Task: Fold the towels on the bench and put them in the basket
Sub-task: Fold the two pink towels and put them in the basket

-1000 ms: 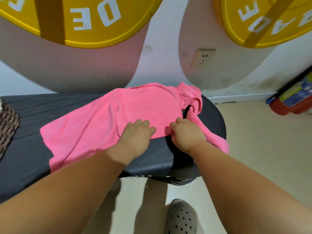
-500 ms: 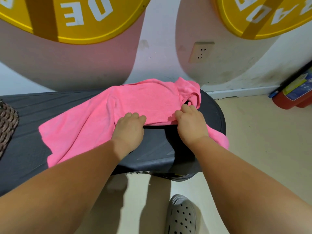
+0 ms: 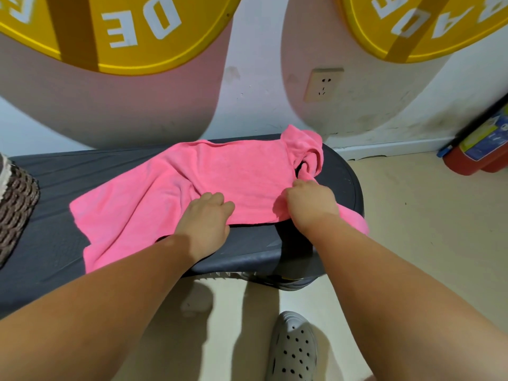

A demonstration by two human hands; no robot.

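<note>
Pink towel (image 3: 220, 182), unfolded and rumpled, spread across the right half of the dark bench (image 3: 55, 243), right end bunched up near the far right corner, one flap spilling over the right edge; woven brown basket (image 3: 13, 204) at the left end, partly cut off.

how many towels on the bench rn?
1. The pink towel lies rumpled on the right half of the bench, left hand and right hand gripping its near edge. Others could be hidden under it.

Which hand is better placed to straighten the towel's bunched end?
Right: the right hand grips the pink towel beside its bunched end; the left hand holds the near edge, farther away.
</note>
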